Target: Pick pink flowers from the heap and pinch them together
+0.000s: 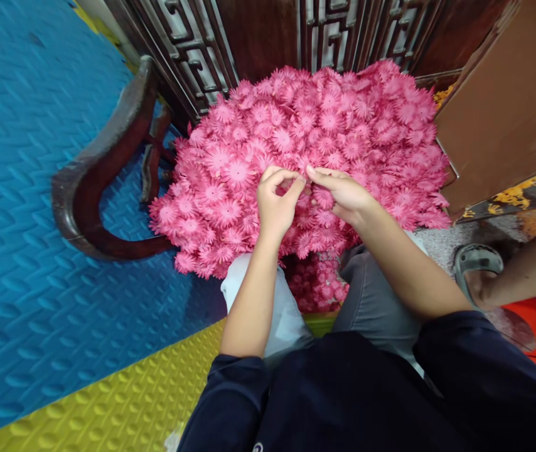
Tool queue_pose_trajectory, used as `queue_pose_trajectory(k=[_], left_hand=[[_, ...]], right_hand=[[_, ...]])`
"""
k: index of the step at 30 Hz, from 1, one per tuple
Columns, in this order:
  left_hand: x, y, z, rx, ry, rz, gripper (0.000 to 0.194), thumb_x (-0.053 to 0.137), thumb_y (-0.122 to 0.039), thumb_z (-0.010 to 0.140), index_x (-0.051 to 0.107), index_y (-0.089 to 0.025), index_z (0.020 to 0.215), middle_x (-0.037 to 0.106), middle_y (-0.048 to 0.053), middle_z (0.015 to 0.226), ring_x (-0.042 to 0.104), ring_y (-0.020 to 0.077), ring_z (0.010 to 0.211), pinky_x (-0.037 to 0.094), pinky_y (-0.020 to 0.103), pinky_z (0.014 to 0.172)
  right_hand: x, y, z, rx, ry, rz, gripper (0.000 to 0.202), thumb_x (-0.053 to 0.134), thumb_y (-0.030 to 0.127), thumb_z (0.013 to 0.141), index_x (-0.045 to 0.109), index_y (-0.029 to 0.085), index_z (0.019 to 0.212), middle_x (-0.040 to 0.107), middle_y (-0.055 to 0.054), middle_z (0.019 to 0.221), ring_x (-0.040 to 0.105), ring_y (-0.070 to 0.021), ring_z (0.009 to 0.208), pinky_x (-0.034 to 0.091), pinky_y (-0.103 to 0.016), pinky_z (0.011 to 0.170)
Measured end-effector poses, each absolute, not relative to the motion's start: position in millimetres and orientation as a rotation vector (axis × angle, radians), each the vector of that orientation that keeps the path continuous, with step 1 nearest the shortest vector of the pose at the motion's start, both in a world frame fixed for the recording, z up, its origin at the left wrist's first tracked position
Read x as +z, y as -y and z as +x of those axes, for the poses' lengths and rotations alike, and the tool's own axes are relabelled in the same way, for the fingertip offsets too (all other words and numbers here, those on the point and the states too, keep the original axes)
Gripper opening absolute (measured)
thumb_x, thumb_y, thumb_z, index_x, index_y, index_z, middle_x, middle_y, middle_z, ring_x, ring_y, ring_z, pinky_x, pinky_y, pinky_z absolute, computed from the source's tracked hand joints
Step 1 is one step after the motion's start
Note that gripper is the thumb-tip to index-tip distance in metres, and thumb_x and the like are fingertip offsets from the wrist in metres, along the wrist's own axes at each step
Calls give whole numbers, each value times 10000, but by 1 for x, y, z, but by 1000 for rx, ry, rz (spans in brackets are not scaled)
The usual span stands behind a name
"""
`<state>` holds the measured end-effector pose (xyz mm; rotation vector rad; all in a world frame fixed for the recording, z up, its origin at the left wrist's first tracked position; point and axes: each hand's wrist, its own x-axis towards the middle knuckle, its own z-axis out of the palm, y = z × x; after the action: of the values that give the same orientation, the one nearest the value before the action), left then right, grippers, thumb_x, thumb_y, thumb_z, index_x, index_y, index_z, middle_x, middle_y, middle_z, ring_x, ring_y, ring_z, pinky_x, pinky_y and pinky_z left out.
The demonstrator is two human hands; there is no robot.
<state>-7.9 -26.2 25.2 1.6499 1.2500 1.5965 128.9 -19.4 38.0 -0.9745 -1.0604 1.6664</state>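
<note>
A broad heap of pink artificial flowers (237,172) spreads in front of my knees, and both hands are just above its middle. My left hand (277,198) is closed in a pinch, thumb tip against forefinger, with a ring-shaped gap behind them. Close by on the right, my right hand (343,191) pinches with thumb and fingers pointing left, its tips almost meeting the left ones. Whatever lies between the fingertips is too small to make out against the pink. More pink flowers (327,282) show lower down between my legs.
A dark curved wooden chair arm (103,157) stands at the left on blue matting (23,251). Carved dark wood panels (268,37) rise behind the heap. At the right are a brown cardboard box (503,107), yellow flowers (517,194) and another person's sandalled foot (479,276).
</note>
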Motion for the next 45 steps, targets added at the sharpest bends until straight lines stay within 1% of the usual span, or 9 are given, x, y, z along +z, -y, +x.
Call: queue_pose_trajectory(k=[4,10,16,18,21,27,33,37,45], left_hand=[[23,23,-9,1698,-1253,1479,179,633,-215,807,591,-206,633,559,-21,670,534,122,689,436,261,706],[20,9,-36,2041,-1604,1235,293,550,-437,894,479,-209,724,455,-23,707,491,123,705,415,264,714],[25,12,-49,2135,-1877,1354,217,587,-380,883,568,-217,1024,536,29,928,529,169,878,436,323,838],[26,18,-39,2081,-1860,1499,225,618,-351,867,589,-220,1048,559,34,957,538,172,893,439,330,858],[26,26,-21,1860,-1643,1792,152,619,-363,875,645,-213,886,584,11,830,558,161,825,443,326,860],[26,31,-3,1510,-1443,1971,191,715,-406,802,688,-217,815,641,3,805,599,164,806,452,310,801],[27,26,-15,1556,-1762,1914,88,659,-305,845,682,-221,828,627,16,790,596,201,860,426,367,895],[28,24,-25,1659,-2062,1746,241,653,-331,843,681,-240,1064,643,68,980,558,271,1059,380,437,989],[26,39,5,1199,-1655,2275,215,653,-446,848,723,-284,971,667,38,971,572,231,986,411,394,923]], right_hand=[[39,19,129,1667,1018,-1020,348,763,517,720,632,196,758,632,11,672,559,-100,582,464,-245,529],[39,14,135,1616,848,-1067,283,716,473,786,631,203,786,668,7,738,595,-96,614,454,-216,486],[37,12,136,1613,829,-1089,284,718,457,789,601,200,749,657,18,741,573,-74,590,419,-190,458],[37,12,135,1635,850,-1084,299,724,469,779,602,198,744,658,15,737,580,-76,601,425,-188,465],[37,14,133,1673,884,-1058,281,715,469,787,637,199,788,681,3,775,611,-94,660,467,-205,518],[42,20,129,1639,904,-1042,245,741,409,775,691,208,906,731,-14,881,665,-131,878,550,-241,743],[39,16,131,1708,851,-1059,292,650,496,838,653,204,858,687,-3,810,634,-112,711,509,-231,583],[36,12,132,1710,799,-1059,376,554,578,874,619,208,848,659,-4,789,638,-124,728,506,-238,580],[44,17,124,1739,790,-974,461,440,607,912,649,198,942,707,-48,835,679,-166,865,566,-279,696]])
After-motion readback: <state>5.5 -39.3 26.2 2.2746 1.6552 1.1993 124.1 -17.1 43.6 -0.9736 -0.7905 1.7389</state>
